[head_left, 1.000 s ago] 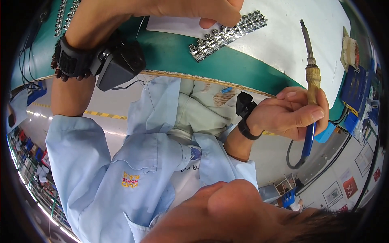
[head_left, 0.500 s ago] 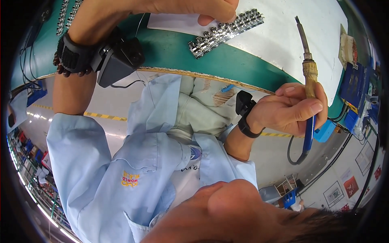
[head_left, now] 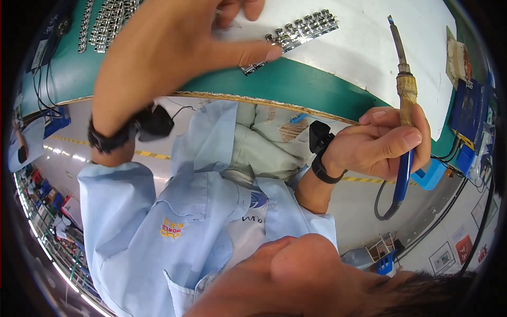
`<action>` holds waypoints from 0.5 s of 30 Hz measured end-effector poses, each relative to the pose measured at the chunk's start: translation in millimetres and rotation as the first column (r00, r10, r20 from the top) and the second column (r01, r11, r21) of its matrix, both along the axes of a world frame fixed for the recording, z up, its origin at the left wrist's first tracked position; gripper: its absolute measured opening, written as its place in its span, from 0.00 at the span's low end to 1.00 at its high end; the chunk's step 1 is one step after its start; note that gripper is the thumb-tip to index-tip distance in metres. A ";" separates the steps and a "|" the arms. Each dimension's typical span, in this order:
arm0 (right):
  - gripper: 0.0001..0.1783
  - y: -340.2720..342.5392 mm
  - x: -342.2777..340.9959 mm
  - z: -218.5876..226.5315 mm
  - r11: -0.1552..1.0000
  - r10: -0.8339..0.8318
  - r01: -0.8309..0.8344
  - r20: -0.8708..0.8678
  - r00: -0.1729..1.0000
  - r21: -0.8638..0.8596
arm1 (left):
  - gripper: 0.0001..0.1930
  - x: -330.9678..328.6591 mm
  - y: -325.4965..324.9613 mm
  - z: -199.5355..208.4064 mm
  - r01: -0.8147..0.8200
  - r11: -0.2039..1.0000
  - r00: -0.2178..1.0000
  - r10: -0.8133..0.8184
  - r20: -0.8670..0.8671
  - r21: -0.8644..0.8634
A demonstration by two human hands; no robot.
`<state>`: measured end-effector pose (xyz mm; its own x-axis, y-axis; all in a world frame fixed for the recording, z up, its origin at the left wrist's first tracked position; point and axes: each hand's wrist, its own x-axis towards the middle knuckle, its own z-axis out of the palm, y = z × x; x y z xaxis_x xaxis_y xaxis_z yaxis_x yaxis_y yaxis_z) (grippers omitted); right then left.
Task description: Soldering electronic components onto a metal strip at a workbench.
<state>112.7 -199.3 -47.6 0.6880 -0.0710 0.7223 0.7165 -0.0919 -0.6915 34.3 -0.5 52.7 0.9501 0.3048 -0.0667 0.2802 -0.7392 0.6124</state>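
Observation:
My right hand (head_left: 383, 141) is closed around the handle of a soldering iron (head_left: 405, 100). The iron is upright, its dark tip toward the top and its blue end and cable hanging below. My left hand (head_left: 179, 53) is spread, thumb stretched out across a row of shiny metal parts (head_left: 306, 30) and the other fingers apart. That row lies slanted, partly on a white sheet (head_left: 359, 58) and partly on the green tabletop (head_left: 327, 82). The thumb hides part of the row; whether it presses on the parts I cannot tell. Nothing shows in this hand.
More rows of metal parts (head_left: 108, 26) lie at the far left of the table. At the right edge are a worn beige pad (head_left: 458, 55) and a blue box (head_left: 467, 113). The table's wooden edge (head_left: 253, 100) runs above my lap. Black cables (head_left: 39, 90) hang at left.
My left hand has come down and toward me, its fingers spreading from the row of metal parts. The soldering iron in my right hand has hardly moved.

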 end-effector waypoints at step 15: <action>0.19 -1.2 -5.2 1.1 0.999 -0.048 0.047 -0.033 0.998 -0.025 | 0.22 -65.4 -12.3 -26.6 -0.059 0.998 0.997 0.058 0.059 0.001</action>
<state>107.5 -200.5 -46.5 0.7080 -0.0868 0.7008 0.6875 -0.1422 -0.7121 -31.1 -12.8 26.0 0.9328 0.3601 -0.0102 0.2865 -0.7243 0.6271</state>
